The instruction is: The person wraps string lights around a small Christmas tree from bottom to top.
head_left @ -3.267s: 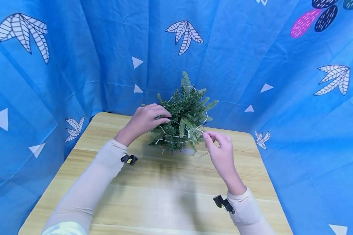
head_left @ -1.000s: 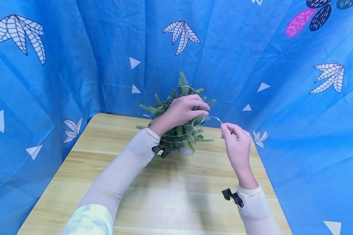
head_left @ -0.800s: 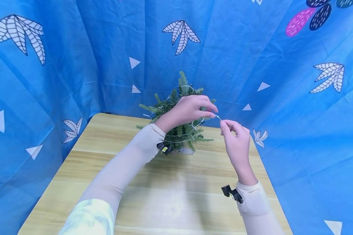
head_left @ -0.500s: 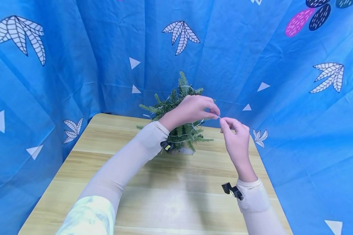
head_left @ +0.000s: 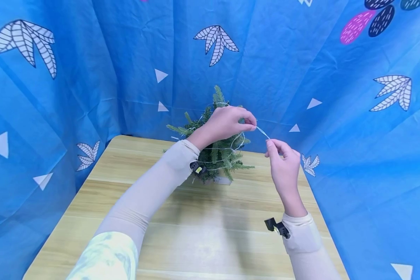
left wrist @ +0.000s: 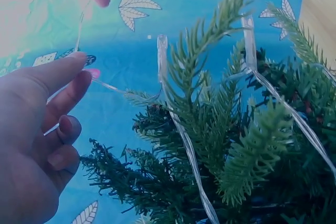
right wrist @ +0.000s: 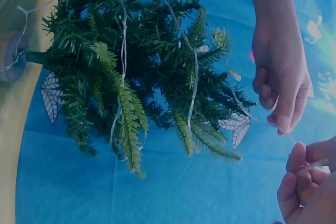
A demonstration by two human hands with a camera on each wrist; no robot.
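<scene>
A small artificial Christmas tree (head_left: 224, 157) stands toward the back of the table, with a clear-wired fairy light string (left wrist: 191, 166) wound round its branches. My left hand (head_left: 227, 122) reaches across the tree's upper part and pinches the wire between thumb and index finger. Farther right, my right hand (head_left: 285, 171) pinches the same wire, and a short taut stretch runs between both hands. In the right wrist view a small clear bulb (right wrist: 317, 164) shows at the right hand's fingers. Other bulbs (left wrist: 162, 59) stick out among the branches. My left arm hides part of the tree.
The tree's round wooden base (right wrist: 9, 56) rests on the wood-grain table (head_left: 196, 241), with wire looped about it. Blue patterned cloth (head_left: 143, 58) hangs behind and at both sides, close to the table edges.
My left hand has gone from the tree's left side across to its right and pinches the wire. The right hand has moved right and up. Since half a second ago the hands have drawn apart.
</scene>
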